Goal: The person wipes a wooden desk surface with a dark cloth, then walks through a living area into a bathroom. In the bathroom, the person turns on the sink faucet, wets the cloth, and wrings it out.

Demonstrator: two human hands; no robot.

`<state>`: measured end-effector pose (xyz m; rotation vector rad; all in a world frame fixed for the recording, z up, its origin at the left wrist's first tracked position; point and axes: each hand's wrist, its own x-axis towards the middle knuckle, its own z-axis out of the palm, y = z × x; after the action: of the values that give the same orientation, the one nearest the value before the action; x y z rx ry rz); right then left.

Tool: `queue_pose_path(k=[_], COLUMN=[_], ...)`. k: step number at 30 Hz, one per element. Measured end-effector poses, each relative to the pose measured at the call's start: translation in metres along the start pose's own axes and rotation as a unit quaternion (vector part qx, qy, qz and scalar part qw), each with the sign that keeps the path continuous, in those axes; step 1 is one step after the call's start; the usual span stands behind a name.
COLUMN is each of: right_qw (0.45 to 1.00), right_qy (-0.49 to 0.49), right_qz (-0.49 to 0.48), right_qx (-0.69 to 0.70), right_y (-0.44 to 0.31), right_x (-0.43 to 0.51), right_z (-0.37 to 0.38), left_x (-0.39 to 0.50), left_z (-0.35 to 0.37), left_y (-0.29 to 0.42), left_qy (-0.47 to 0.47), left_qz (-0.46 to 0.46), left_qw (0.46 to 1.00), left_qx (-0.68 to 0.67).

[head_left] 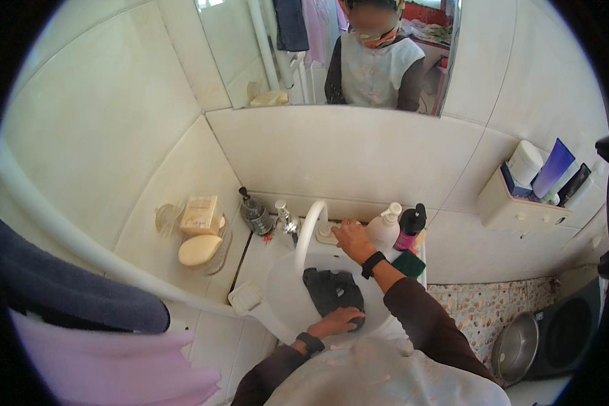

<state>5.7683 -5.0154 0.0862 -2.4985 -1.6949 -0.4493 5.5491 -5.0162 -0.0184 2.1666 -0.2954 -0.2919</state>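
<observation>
A dark grey wet-looking cloth (335,292) lies bunched in the white washbasin (284,304). My left hand (337,322) holds the near end of the cloth, its fingers curled over it. Over the back rim, my right hand (354,241) reaches to the base of the white gooseneck faucet (304,233). Its fingertips touch the faucet's base, and whether they grip a handle there is hidden. The faucet's spout arches over the far left part of the cloth.
A white pump bottle (384,228), a black pump bottle (410,226) and a green scouring pad (409,263) crowd the basin's right rim. A dark glass bottle (256,215) stands back left. Soap (200,250) sits in a wall holder. A metal basin (516,347) is lower right.
</observation>
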Motion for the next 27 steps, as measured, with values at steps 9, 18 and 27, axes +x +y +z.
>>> queue_pose_path(k=[9,18,27], right_qw=[0.995,0.996,0.995], right_qy=[-0.013,-0.030,-0.077], right_qz=[-0.038,-0.019,0.047], right_qx=[0.093,0.078,0.033], right_y=[0.013,0.019,0.007], right_x=[0.016,0.018,0.014], right_z=[0.004,0.003,0.004], left_x=[0.025,0.010,-0.037], left_z=[0.016,-0.009,-0.073], left_y=[0.004,0.001,0.033], left_qy=[-0.143,-0.045,0.231], left_qz=[-0.127,-0.150,-0.123], left_qw=[0.967,0.986,0.965], left_qx=[0.171,0.065,-0.001])
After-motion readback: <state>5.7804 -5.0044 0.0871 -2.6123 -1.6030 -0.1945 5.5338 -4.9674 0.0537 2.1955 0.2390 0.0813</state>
